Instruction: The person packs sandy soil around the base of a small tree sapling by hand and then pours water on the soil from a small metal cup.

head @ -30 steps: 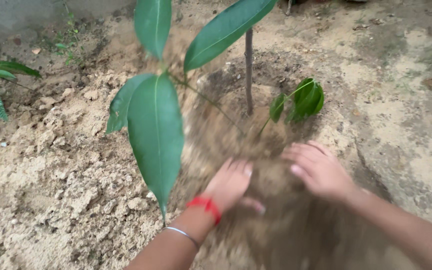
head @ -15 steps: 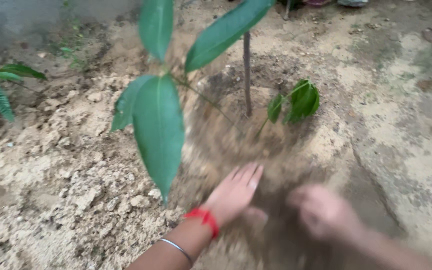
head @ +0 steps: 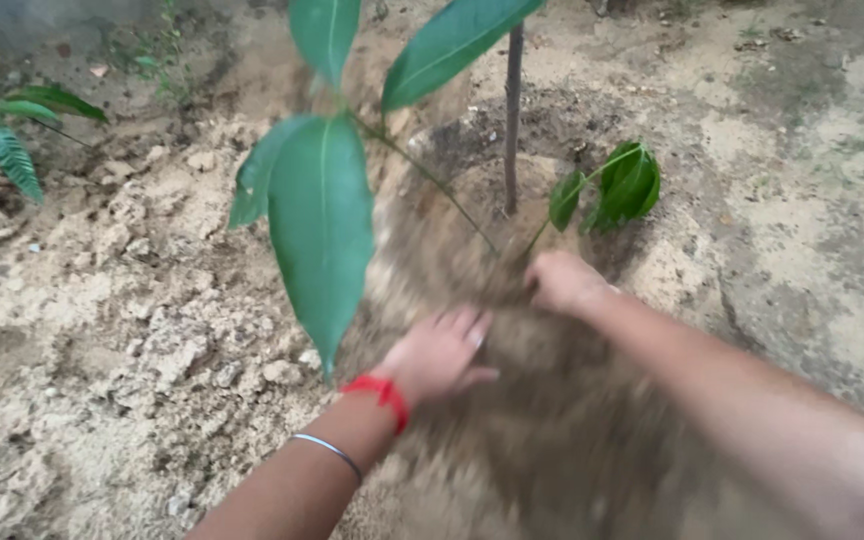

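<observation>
I see a mound of loose brown soil (head: 552, 420) around the sapling's thin stem (head: 513, 120). My left hand (head: 439, 352) lies flat on it, fingers spread; my right hand (head: 564, 280), blurred, looks curled near the stem's base.

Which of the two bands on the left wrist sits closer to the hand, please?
The red band sits closer to the left hand; the thin silver bangle lies further up the forearm, and is metal, not red thread.

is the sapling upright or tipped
Upright: the sapling stem rises straight from the soil mound, with the left hand and right hand on the soil.
</observation>
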